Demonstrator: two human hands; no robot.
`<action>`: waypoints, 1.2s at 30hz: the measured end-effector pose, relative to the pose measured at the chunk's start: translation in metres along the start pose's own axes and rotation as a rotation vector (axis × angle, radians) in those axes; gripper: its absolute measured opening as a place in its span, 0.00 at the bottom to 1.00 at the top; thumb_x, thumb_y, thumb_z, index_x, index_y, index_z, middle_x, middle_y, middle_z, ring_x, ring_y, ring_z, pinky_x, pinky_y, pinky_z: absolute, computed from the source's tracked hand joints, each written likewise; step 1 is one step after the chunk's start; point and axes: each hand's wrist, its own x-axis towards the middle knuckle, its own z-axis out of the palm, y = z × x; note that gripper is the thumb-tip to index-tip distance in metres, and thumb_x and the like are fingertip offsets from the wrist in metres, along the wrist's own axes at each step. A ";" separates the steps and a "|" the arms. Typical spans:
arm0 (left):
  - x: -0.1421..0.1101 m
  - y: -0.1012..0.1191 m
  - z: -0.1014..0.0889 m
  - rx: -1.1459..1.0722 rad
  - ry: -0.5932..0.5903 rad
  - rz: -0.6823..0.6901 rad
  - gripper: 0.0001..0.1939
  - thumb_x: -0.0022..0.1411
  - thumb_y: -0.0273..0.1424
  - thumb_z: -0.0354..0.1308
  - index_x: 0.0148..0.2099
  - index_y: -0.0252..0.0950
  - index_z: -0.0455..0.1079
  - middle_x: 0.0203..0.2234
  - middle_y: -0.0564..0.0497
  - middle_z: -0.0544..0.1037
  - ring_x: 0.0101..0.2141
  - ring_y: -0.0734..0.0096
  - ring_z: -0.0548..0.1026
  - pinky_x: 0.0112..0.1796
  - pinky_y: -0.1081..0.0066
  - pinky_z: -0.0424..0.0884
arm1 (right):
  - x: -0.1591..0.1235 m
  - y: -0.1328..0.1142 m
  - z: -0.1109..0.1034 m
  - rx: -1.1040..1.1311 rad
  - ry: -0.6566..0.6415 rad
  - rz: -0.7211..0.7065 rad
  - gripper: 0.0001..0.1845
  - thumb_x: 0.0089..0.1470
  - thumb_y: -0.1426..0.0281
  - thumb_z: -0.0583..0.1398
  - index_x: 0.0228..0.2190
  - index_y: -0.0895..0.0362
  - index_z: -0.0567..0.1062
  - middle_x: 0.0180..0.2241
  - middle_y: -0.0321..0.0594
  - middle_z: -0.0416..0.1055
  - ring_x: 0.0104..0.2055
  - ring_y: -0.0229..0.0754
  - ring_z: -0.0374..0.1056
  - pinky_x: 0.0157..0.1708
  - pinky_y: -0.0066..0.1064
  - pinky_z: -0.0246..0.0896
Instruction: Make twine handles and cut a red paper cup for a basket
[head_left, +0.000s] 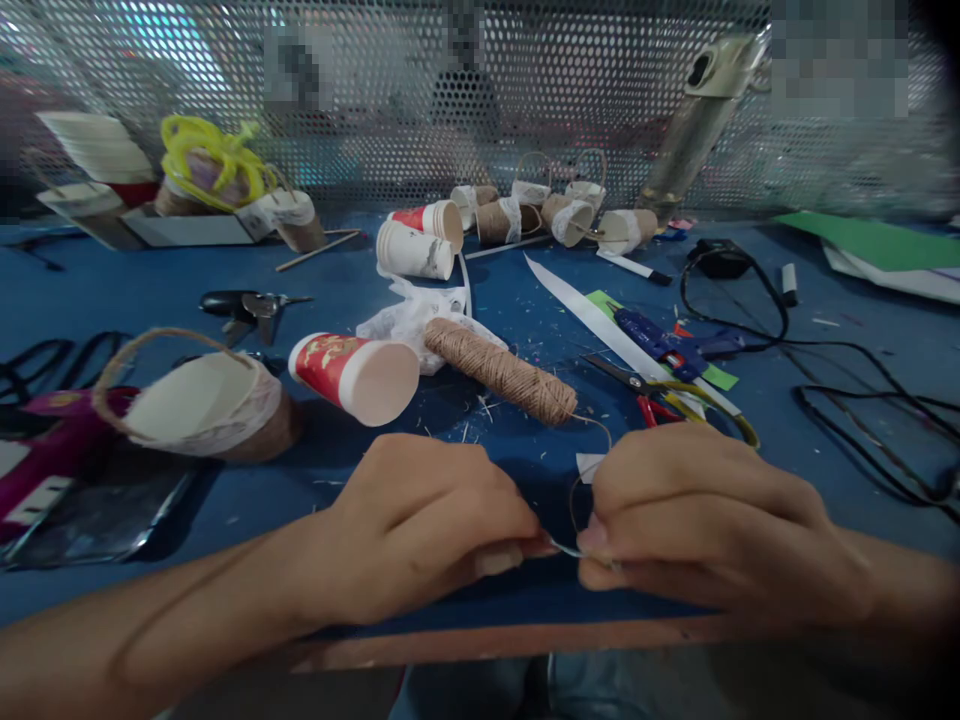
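Near the table's front edge, my left hand (431,530) pinches one end of a thin, pale wire-like strand (566,549). My right hand (705,510) is closed on the same strand, fingertips a short way from the left ones. A brown twine (574,497) curves down into the right fingertips from a spool of jute twine (501,370) lying just beyond the hands. A small white paper piece (588,467) lies by the right knuckles. Behind that hand are scissors (667,392) with yellow handles, partly hidden. How the twine meets the strand is hidden by the fingers.
At left stand a twine-handled cup basket (214,405), a phone (97,515) and keys (259,308). A red-and-white paper cup (356,378) lies centrally. A blue glue gun (667,340) with black cord (847,460) is at right. Several wrapped cups (499,222) line the mesh screen (375,90).
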 end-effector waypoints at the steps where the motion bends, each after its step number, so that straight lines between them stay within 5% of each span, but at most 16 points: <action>1: -0.001 0.001 0.001 -0.005 0.022 -0.040 0.04 0.71 0.30 0.63 0.44 0.38 0.69 0.28 0.53 0.84 0.26 0.71 0.82 0.29 0.74 0.75 | 0.003 0.002 -0.004 0.050 0.013 -0.021 0.03 0.66 0.70 0.64 0.37 0.55 0.79 0.30 0.37 0.82 0.32 0.35 0.79 0.36 0.22 0.77; 9: -0.003 0.003 0.002 -0.092 0.049 -0.298 0.04 0.72 0.31 0.62 0.42 0.40 0.71 0.24 0.57 0.81 0.22 0.74 0.80 0.25 0.78 0.71 | 0.011 0.009 0.000 0.212 0.109 0.019 0.02 0.63 0.75 0.65 0.36 0.59 0.79 0.28 0.41 0.81 0.31 0.37 0.77 0.36 0.25 0.76; 20: 0.004 0.007 0.005 -0.945 0.001 -0.876 0.11 0.71 0.38 0.62 0.38 0.37 0.69 0.24 0.56 0.80 0.18 0.82 0.72 0.20 0.86 0.70 | 0.006 0.014 0.008 0.340 0.180 0.152 0.03 0.60 0.76 0.69 0.37 0.61 0.80 0.31 0.40 0.81 0.33 0.33 0.74 0.36 0.23 0.71; 30: 0.009 0.009 0.005 -1.216 0.020 -0.962 0.13 0.71 0.38 0.62 0.37 0.36 0.68 0.25 0.54 0.81 0.16 0.82 0.72 0.16 0.86 0.71 | 0.005 0.014 0.010 0.379 0.215 0.274 0.05 0.60 0.75 0.69 0.39 0.55 0.81 0.33 0.36 0.80 0.33 0.33 0.74 0.33 0.23 0.71; 36: 0.009 0.004 0.007 -1.036 0.025 -0.997 0.10 0.69 0.37 0.65 0.42 0.37 0.69 0.24 0.56 0.81 0.16 0.82 0.72 0.17 0.86 0.71 | 0.010 0.014 0.009 0.523 0.246 0.639 0.02 0.59 0.72 0.69 0.34 0.54 0.81 0.30 0.33 0.78 0.25 0.30 0.71 0.25 0.19 0.70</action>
